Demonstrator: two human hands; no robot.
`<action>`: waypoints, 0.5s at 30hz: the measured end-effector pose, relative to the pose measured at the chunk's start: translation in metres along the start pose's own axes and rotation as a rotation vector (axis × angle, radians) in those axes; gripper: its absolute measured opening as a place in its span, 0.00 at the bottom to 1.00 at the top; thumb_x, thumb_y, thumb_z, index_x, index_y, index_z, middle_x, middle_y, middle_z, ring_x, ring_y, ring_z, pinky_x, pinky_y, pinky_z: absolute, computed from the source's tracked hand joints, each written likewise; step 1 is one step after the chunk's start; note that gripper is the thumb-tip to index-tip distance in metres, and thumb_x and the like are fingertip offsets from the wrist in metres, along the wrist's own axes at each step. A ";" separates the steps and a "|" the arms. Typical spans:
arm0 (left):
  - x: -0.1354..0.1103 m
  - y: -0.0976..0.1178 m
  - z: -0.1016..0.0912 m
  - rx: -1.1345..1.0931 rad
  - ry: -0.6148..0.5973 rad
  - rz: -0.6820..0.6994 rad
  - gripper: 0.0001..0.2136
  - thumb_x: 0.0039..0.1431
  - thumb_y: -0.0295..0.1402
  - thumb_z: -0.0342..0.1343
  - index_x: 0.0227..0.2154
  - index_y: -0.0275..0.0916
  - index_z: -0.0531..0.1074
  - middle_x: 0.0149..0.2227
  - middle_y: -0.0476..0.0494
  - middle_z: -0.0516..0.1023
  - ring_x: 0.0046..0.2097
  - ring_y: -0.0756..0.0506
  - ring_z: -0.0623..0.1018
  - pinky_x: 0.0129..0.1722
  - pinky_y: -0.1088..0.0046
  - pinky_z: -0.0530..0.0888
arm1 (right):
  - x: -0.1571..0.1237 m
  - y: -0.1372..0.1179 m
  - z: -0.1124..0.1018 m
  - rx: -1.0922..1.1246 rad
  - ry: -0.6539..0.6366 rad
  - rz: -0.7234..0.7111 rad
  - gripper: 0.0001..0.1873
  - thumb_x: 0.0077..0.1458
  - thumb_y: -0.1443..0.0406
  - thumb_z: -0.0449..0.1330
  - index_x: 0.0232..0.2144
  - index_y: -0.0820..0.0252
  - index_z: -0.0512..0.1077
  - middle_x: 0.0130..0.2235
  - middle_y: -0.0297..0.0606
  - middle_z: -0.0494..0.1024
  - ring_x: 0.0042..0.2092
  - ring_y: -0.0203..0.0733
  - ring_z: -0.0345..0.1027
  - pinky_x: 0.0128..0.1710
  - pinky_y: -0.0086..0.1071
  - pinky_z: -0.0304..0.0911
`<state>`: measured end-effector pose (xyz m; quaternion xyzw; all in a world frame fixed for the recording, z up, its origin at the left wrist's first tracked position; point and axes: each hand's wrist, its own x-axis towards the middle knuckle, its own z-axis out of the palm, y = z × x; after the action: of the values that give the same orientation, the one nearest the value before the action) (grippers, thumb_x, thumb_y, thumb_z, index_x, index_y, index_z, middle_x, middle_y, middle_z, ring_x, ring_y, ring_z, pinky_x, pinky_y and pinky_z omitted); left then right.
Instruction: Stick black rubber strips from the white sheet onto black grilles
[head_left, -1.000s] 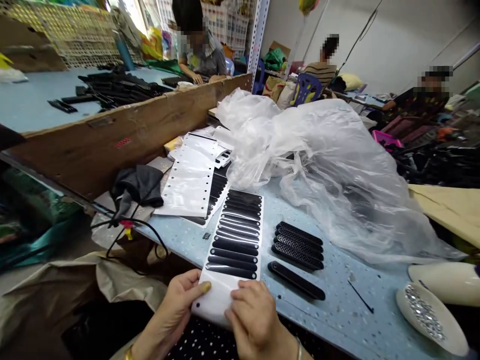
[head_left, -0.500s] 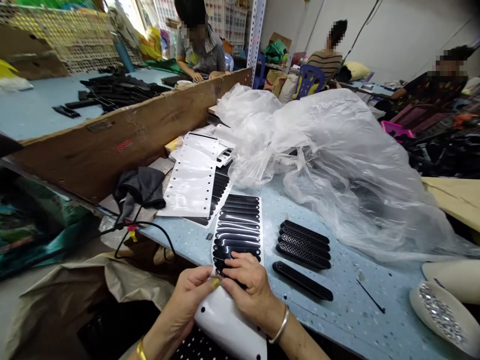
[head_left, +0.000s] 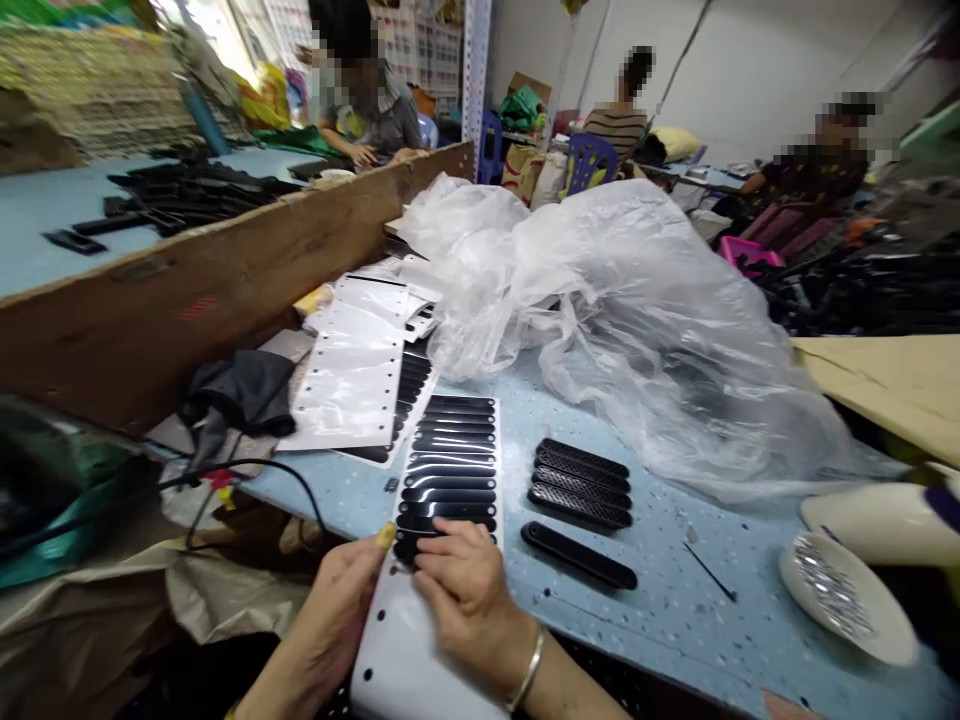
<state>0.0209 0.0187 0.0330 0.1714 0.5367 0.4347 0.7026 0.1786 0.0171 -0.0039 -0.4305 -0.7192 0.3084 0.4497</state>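
Observation:
A white backing sheet with black adhesive strips (head_left: 450,478) lies at the table's front edge, its lower part bent down over the edge. My left hand (head_left: 337,600) grips the sheet's left side, thumb up near the bend. My right hand (head_left: 472,595) is closed, with its fingertips at the lowest black strip (head_left: 407,548), partly lifted at its left end; the fingers hide the rest of the strip. To the right lie several black textured bars (head_left: 581,484) side by side. One smooth-topped black bar (head_left: 579,556) lies in front of them.
Clear plastic sheeting (head_left: 600,280) heaps over the table's back. More sheets (head_left: 352,360) and a dark cloth (head_left: 240,395) lie left, beside a wooden board (head_left: 225,270). At right are a thin black tie (head_left: 710,572) and a dish (head_left: 892,630) of shiny pieces. Co-workers sit beyond.
The view has shifted to the right. My left thumb has moved up along the sheet's edge, away from my right fingers, and the lowest strip's left end now shows.

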 end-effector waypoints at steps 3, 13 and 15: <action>0.007 -0.002 0.000 0.084 0.038 -0.064 0.15 0.33 0.34 0.74 0.24 0.34 0.77 0.19 0.50 0.76 0.23 0.48 0.74 0.23 0.77 0.70 | 0.000 0.003 0.003 -0.100 -0.041 -0.043 0.07 0.54 0.68 0.60 0.32 0.57 0.79 0.39 0.38 0.83 0.48 0.46 0.72 0.52 0.43 0.63; 0.022 -0.005 -0.009 0.453 0.178 0.080 0.17 0.34 0.42 0.71 0.27 0.38 0.77 0.22 0.49 0.79 0.26 0.43 0.77 0.25 0.74 0.74 | 0.040 -0.046 -0.066 0.778 0.336 0.519 0.16 0.56 0.53 0.61 0.32 0.62 0.73 0.26 0.36 0.78 0.23 0.34 0.71 0.24 0.29 0.69; 0.027 0.002 -0.011 0.636 0.240 0.220 0.17 0.37 0.43 0.69 0.30 0.39 0.78 0.24 0.48 0.81 0.28 0.42 0.77 0.25 0.73 0.74 | 0.037 -0.046 -0.098 0.675 0.392 0.423 0.12 0.53 0.58 0.65 0.35 0.61 0.76 0.27 0.35 0.78 0.25 0.35 0.70 0.25 0.30 0.69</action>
<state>0.0114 0.0391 0.0144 0.3862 0.7023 0.3360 0.4948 0.2439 0.0359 0.0880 -0.4476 -0.3755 0.5237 0.6200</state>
